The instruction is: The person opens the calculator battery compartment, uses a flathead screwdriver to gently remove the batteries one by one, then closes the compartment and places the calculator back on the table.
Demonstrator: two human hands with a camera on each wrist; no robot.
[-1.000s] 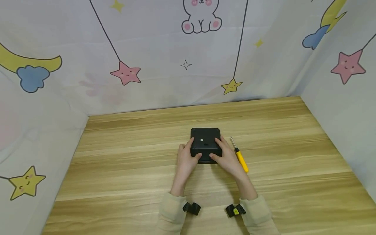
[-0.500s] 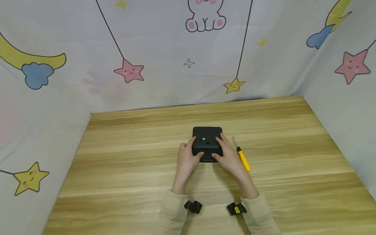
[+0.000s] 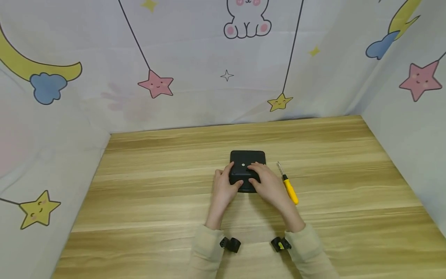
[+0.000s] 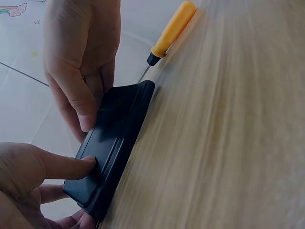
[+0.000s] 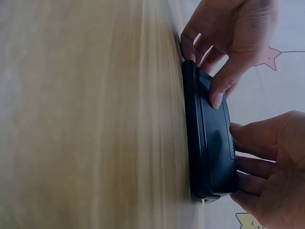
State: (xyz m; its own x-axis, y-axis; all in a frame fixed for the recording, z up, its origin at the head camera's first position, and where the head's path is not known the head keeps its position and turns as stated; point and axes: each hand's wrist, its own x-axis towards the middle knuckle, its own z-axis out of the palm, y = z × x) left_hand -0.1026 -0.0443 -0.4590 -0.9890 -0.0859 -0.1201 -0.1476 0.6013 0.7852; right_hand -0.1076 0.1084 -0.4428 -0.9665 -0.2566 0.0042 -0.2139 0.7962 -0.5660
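A squarish black plastic device lies on the wooden table, its raised back facing up with a small light round spot and a dark slot. My left hand grips its left side, thumb on the near face and fingers along the edge. On the right, my right hand holds the raised part, with its thumb at the near face and fingers over the top by the slot. In the right wrist view, the right fingertips touch the device. A screwdriver with a yellow handle lies just right of that hand.
The wood-grain table spreads around the device. A white printed cloth hangs behind it and along both sides. Each sleeve cuff has a small black wrist camera beside it.
My right fingers have shifted from the device's right edge inward over its top, near the slot. The left hand keeps its hold. The head view has drifted slightly.
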